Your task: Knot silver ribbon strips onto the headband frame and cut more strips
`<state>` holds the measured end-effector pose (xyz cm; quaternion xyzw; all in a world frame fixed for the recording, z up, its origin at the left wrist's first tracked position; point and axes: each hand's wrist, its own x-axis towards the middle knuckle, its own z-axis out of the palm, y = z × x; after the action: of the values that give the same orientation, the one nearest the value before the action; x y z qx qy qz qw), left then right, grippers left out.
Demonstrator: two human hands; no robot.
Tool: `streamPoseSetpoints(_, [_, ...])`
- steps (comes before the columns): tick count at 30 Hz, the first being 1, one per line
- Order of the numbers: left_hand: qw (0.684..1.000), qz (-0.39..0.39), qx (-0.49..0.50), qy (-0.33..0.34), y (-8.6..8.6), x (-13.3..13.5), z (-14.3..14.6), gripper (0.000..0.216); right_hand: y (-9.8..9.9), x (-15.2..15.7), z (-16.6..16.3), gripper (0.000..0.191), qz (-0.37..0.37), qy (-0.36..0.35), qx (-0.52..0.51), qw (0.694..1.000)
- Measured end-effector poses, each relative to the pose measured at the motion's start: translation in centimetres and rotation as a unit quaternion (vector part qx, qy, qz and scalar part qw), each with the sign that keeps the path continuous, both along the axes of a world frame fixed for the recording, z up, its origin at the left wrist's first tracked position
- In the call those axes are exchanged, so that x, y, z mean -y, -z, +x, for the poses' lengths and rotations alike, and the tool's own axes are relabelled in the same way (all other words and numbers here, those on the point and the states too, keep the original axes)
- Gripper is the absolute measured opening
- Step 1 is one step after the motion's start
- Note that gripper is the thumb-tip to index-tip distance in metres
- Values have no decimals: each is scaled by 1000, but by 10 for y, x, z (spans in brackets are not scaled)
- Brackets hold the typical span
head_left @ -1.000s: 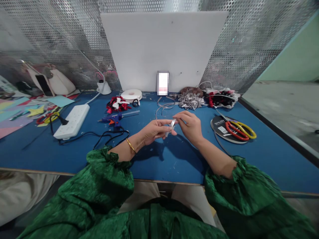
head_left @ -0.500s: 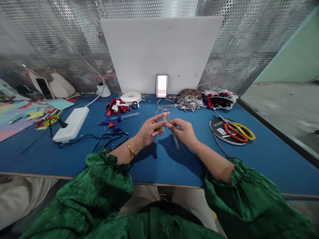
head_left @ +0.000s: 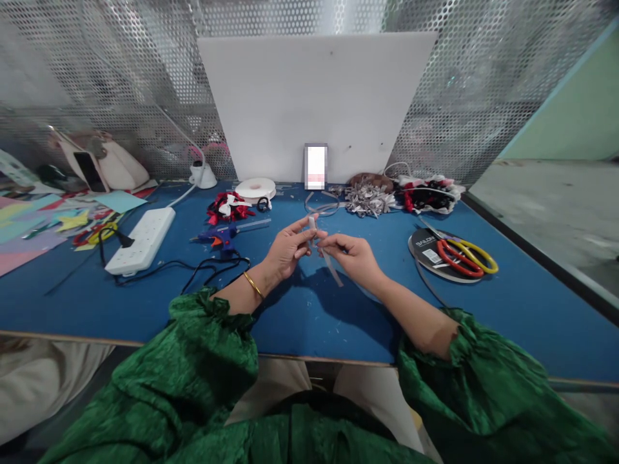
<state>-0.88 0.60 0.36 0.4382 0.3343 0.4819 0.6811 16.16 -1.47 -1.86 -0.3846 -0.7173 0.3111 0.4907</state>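
Ribbon point(head_left: 333, 268) is pinched between left hand point(head_left: 288, 250) and right hand point(head_left: 356, 255) over table point(head_left: 145, 293).

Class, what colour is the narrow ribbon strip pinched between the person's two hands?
The narrow ribbon strip is silver-grey; the head view shows it best.

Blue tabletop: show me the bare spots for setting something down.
Bare: the blue tabletop right of the red and yellow scissors; the front-left corner below the white power strip and black cable; the front strip beneath the left hand and right hand, which pinch a silver ribbon strip. Crowded: the back row from blue glue gun to silver bows.
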Motion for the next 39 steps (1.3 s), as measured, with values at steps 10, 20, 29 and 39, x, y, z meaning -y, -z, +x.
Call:
streamPoseSetpoints(10, [999, 1, -43, -15, 2, 3, 4, 61, -2, 6, 1, 12, 132, 52, 142, 980])
streamPoseSetpoints(20, [994, 28, -108, -14, 8, 5, 9, 60, -8, 5, 3, 9, 214, 101, 155, 959])
streamPoseSetpoints(29, [987, 65, -146, 30, 8, 10, 10, 55, -9, 4, 2, 11, 141, 87, 81, 983])
streamPoseSetpoints(39, [982, 84, -161, 53, 1, 15, 10, 62, -10, 1, 3, 15, 50, 99, 17, 994])
